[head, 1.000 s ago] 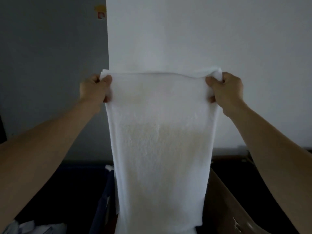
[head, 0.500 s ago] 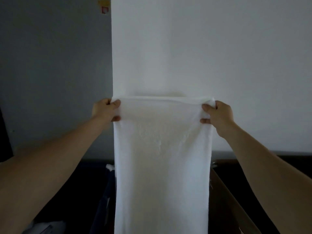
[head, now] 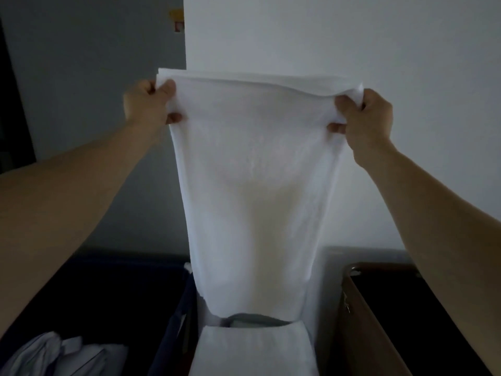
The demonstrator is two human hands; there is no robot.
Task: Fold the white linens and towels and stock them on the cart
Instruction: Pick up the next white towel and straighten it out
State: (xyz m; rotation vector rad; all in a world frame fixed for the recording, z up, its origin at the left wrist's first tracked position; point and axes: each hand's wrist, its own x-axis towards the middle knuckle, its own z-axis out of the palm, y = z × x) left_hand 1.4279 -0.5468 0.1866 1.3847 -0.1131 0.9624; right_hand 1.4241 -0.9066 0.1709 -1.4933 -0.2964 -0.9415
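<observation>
Crumpled white linens [head: 62, 354]: a loose heap at the lower left, lying inside the dark blue bin [head: 173, 324] near its left side.
Dark blue bin: its fabric wall runs up the middle-left of the view, just beside the folded white linen [head: 252, 348].
Grey wall [head: 95, 77]: the background on the left, with a small yellow label [head: 176, 16] at its right edge; the print is too blurred to read.
Left hand [head: 147, 104]: raised at arm's length and closed round the upper left corner of the white towel [head: 254, 172]. The thumb lies on the near face, the fingers are curled behind, and one fingertip shows below the corner.
White towel: held up between the two hands and hanging vertically in front of the white wall [head: 352, 36]. The top edge is stretched from hand to hand and shows two layers, the rear one standing slightly higher. The cloth narrows downward, and its lower end hangs over the gap between the bin and the brown box [head: 363, 329].
Grey cloth [head: 252, 320]: a narrow band visible just under the towel's lower end. Whether the towel touches it cannot be told.
Folded white linen: a flat, squared piece at the bottom centre, directly below the hanging towel, between the bin wall and the brown box.
Right hand [head: 366, 118]: raised level with the left hand and gripping the towel's upper right corner, which is bunched in the curled fingers.
Brown box: open-topped at the lower right, its interior dark.
</observation>
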